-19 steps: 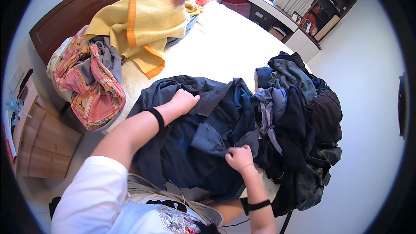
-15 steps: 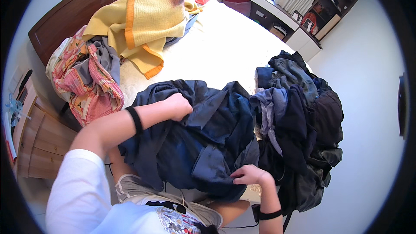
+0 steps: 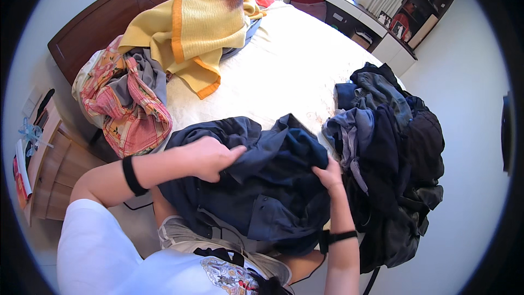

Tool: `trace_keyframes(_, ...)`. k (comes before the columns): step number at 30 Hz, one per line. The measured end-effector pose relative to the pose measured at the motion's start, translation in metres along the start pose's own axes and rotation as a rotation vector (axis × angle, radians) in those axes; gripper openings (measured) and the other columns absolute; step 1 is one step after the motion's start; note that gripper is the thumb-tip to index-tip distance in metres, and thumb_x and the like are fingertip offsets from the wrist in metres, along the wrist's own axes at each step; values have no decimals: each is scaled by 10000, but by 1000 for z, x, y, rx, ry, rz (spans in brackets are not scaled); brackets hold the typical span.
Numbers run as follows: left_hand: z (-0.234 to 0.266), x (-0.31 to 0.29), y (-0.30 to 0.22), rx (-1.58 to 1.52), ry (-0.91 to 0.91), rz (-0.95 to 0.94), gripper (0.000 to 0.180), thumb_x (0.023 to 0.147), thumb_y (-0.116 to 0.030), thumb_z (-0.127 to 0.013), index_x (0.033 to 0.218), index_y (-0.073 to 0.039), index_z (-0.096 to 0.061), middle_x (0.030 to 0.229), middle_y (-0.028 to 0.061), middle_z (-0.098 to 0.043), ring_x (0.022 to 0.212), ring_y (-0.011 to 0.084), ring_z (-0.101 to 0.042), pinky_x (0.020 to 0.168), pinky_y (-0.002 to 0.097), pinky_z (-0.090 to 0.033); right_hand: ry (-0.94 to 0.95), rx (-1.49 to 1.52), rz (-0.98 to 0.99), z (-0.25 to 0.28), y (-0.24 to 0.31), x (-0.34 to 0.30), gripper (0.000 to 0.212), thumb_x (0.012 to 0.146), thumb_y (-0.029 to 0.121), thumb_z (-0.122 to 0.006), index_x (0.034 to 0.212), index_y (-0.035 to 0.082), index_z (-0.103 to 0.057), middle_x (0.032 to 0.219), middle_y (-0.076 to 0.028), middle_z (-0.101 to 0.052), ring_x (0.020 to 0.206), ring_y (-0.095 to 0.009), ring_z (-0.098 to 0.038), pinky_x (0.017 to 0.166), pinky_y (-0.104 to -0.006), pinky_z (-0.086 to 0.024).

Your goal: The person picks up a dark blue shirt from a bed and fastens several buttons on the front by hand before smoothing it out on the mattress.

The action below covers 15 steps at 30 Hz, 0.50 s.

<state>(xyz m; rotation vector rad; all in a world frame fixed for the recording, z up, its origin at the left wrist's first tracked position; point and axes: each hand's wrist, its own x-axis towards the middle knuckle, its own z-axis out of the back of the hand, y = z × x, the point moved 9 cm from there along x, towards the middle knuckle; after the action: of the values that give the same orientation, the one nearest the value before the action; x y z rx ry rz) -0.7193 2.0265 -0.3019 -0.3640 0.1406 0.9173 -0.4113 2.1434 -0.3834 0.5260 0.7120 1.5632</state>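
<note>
At bed's (image 3: 297, 49) near edge, dark garment (image 3: 262, 183) lies bunched. Right hand (image 3: 329, 175), formerly at lower corner, now higher, thumb and fingers pinching right edge. Left hand (image 3: 210, 159) drawn lower, leftward; grip unclear, cannot tell.

The garment (image 3: 289, 183) below centre, toward 6 o'clock, is dark navy, shading to charcoal grey. At 11 o'clock the blanket (image 3: 164, 35) is mustard yellow, edged in orange, with a brown-black patch. The bundled cloth (image 3: 144, 123) at 9 o'clock is pink plaid with floral print, mixed with plain grey. The clothes pile (image 3: 426, 142) at 3 o'clock runs black, navy and slate. White fills the bedsheet (image 3: 300, 49) near 12; reddish brown, the headboard (image 3: 93, 41) at 10.
</note>
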Motion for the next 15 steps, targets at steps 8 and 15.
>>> trace_keyframes(8, 73, -72, 7, -624, 16, -253, 380, 703, -72, -562, 1064, -53, -679, 755, 92, -651, 698, 174, -624, 637, 327, -496, 350, 280, -13, 122, 81, -167, 654, 616, -85, -713, 1241, 18, -550, 1091, -30, -622, 1047, -162, -575, 968, -310, -430)
trace_keyframes(15, 185, -6, 157, -1000, -885, 251, 493, 824, -47, -589, 1305, -46, -483, 1107, 100, -584, 839, 125, -577, 733, 237, -492, -402, 535, 146, 197, 76, -86, 586, 737, -109, -605, 1299, 7, -488, 1163, -92, -597, 1037, -200, -587, 945, -316, -451)
